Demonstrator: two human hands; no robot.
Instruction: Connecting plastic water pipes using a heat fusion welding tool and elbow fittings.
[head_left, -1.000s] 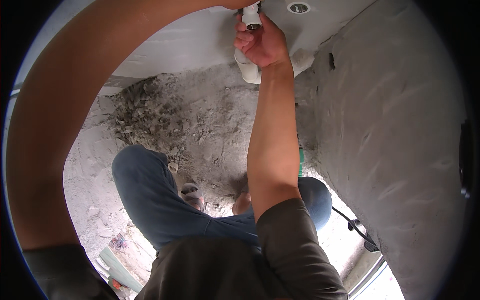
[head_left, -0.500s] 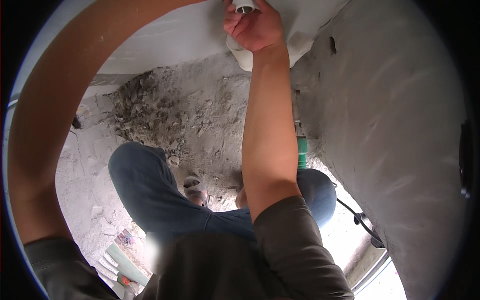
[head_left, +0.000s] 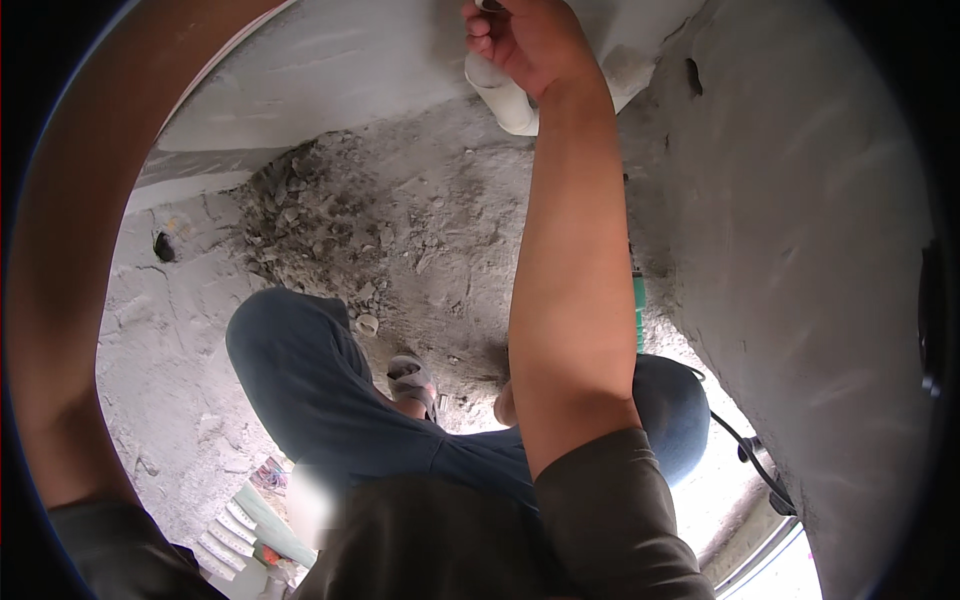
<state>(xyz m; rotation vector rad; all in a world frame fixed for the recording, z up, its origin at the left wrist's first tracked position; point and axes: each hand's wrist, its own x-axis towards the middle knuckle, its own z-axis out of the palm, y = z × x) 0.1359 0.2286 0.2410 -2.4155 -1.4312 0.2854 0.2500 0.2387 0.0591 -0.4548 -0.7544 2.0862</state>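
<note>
At the top edge my right hand (head_left: 530,45) has its fingers curled around a white plastic pipe fitting (head_left: 488,5), of which only the rounded lower end shows. Just below that hand, a thicker white pipe elbow (head_left: 503,105) stands against the foot of the wall, partly covered by my wrist. My left forearm (head_left: 75,190) arcs up along the left rim and leaves the picture at the top, so the left hand is out of sight.
Broken rubble (head_left: 295,205) lies on the rough floor by the left wall. A small white ring (head_left: 367,325) sits near my sandalled foot (head_left: 410,380). Beside my right knee are a green ribbed object (head_left: 640,310) and a black cable (head_left: 735,430). The right wall (head_left: 800,250) is close.
My right hand and the white fitting now sit higher and slightly farther right, partly cut off by the top edge. The whole view has shifted a little; the hand keeps its grip.
</note>
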